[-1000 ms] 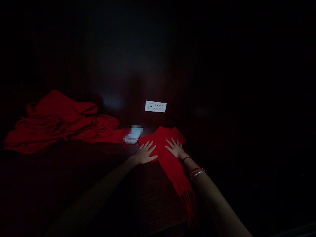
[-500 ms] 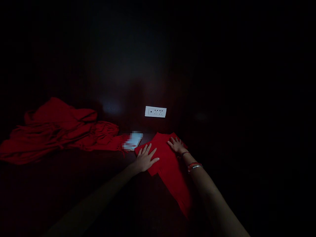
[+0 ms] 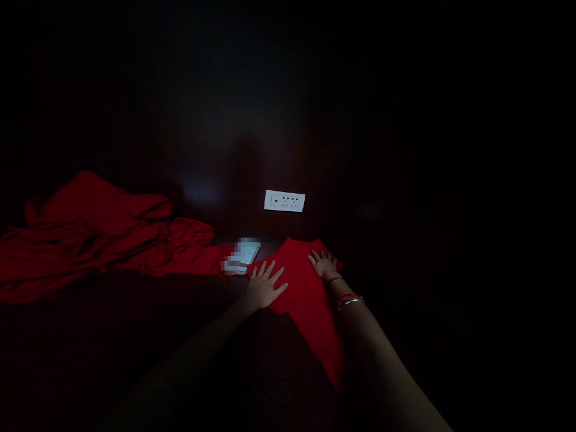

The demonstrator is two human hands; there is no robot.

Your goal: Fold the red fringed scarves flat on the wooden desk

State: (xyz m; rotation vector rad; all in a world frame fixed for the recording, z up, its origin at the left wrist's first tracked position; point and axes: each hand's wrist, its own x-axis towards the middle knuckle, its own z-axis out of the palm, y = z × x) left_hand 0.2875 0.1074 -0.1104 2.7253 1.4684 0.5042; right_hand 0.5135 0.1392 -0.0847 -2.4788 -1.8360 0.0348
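A red garment (image 3: 310, 300) lies spread on the dark surface, its lower part narrowing toward me. My left hand (image 3: 265, 288) rests flat on its left part, fingers spread. On its upper right part lies my right hand (image 3: 323, 264), also with fingers apart; bracelets circle that wrist and forearm. Neither hand grips anything. Just left of the garment is a pale flat object (image 3: 247, 255), partly blurred out.
A heap of crumpled red cloth (image 3: 112, 234) with fringed ends spreads across the left side, reaching the pale object. A white socket panel (image 3: 284, 201) sits on the dark wall behind the garment. Most of the surroundings are too dark to make out.
The view has shifted slightly, and the red heap appears a little further left. Both hands remain on the garment with almost no movement over it.
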